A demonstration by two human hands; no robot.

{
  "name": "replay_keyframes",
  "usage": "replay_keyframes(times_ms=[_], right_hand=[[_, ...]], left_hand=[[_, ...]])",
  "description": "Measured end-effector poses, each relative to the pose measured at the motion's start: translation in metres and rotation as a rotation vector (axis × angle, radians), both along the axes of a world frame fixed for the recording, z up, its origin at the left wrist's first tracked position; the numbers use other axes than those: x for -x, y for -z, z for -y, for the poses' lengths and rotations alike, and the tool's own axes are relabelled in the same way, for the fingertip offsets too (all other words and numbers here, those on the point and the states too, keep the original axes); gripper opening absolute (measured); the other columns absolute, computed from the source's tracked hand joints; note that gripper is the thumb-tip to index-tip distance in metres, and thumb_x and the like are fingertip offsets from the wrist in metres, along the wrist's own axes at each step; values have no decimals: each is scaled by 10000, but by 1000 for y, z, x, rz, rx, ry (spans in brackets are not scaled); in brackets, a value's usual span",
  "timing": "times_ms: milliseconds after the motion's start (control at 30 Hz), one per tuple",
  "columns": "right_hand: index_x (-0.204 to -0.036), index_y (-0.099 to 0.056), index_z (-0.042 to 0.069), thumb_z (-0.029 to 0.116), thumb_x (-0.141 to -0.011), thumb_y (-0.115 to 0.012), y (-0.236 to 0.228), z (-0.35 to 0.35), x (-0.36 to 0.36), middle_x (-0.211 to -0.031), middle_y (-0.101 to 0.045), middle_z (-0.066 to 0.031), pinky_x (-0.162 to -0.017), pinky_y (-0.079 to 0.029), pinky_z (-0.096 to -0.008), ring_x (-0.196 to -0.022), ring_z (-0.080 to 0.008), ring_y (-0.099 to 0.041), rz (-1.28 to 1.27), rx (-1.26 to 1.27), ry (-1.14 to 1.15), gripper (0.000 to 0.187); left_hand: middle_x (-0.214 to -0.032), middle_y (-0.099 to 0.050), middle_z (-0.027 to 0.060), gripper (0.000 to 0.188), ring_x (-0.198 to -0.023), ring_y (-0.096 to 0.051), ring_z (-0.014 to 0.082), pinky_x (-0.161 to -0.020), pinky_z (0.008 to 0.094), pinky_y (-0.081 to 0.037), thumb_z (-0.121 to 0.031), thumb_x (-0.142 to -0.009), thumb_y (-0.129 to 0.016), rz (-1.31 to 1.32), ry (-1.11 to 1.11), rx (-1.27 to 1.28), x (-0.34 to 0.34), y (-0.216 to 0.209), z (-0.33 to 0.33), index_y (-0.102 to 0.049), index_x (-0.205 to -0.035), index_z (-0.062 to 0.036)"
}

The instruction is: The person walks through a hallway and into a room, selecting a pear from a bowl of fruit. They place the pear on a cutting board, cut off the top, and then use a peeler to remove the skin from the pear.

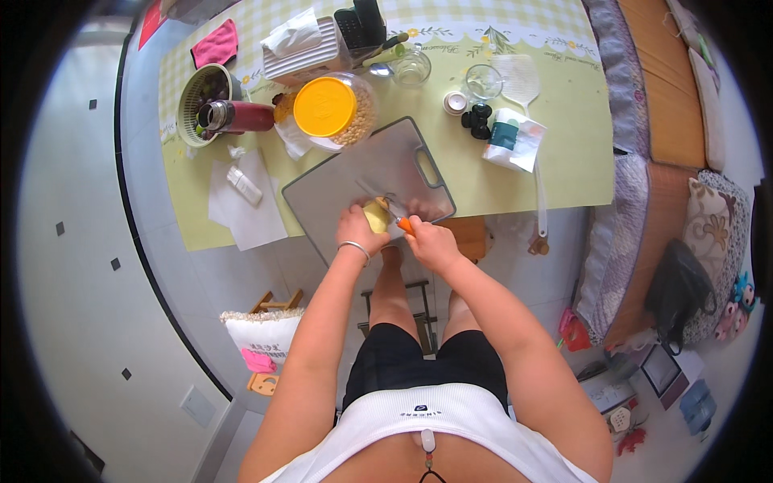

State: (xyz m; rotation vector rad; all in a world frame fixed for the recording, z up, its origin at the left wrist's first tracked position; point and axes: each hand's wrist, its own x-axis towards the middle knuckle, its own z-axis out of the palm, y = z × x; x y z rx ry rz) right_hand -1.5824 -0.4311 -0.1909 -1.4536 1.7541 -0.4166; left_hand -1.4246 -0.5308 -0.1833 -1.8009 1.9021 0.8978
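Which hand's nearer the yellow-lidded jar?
Left. The left hand, holding the pale yellow food, is across the cutting board from the yellow-lidded jar; the right hand, gripping the orange-handled tool, is farther off to the right.

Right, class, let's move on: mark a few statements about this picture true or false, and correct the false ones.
1. The left hand holds a yellow food piece. True.
2. The right hand is empty. False: it holds an orange-handled tool.
3. A silver bangle circles the left wrist. True.
4. The jar has a blue lid. False: its lid is yellow-orange.
5. The grey board juts past the near edge of the table. True.
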Motion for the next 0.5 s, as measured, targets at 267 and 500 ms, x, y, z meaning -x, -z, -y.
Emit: replay_keyframes(times_ms=[267, 500], right_hand=[[-998, -475, 60, 237, -887, -592, -16, -11, 0, -779, -645, -161, -601, -514, -477, -708, -372, -647, -62, -44, -10, 239], [-1003, -470, 61, 225, -876, -607, 9, 4, -10, -748, -634, -152, -590, -526, -475, -690, -360, -656, -63, 53, 25, 249]], left_hand=[[-1127, -584, 227, 827, -1097, -545, 368, -964, 393, -472, -303, -562, -788, -37, 62, -7, -8, 5, 6, -477, -1281, -38], [-1140, -596, 217, 828, -1107, -544, 362, -977, 387, -466, -326, -550, -803, 7, 59, -37, -8, 8, 11, -509, -1265, -28]])
